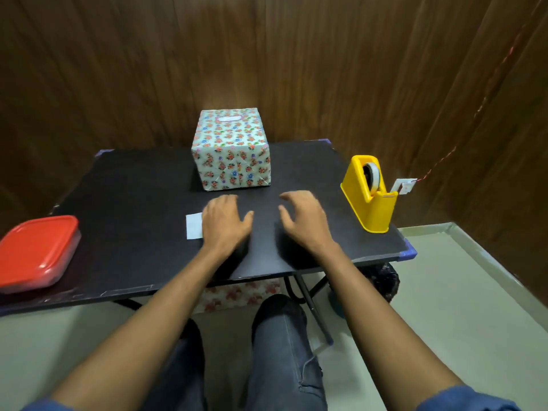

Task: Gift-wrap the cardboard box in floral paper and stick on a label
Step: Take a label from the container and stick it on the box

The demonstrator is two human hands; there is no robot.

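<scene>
Two hands hover low over the near middle of the tabletop (133, 203), and neither holds anything. Your left hand (224, 222) lies palm down with its fingers loosely spread, so its grip is wide and idle. Your right hand (302, 221) matches it, fingers relaxed and slightly curved, nothing between them.

The wrapped box (232, 149) stands at the far middle of the tabletop, straight ahead of both hands and clear of them. Floral paper covers every face you can see, and the near face shows folded diagonal seams. A label (228, 118) already sits on the top face toward its far edge. By that evidence the task looks complete or nearly so.

The relation that governs any coming move: the box lies directly beyond the gap between your hands, roughly as far from one as from the other, and it is close to cubic, with no marked long axis. A small white paper slip (194, 226) lies just left of your left hand, partly covered by it; the left hand is plainly nearer.

The tape dispenser (369, 194) stands at the right edge, the red-lidded container (38, 250) at the near left.

Not verifiable: the box's far and underside faces, any writing on the label, and whether the slip is a backing sheet or a spare label.
</scene>
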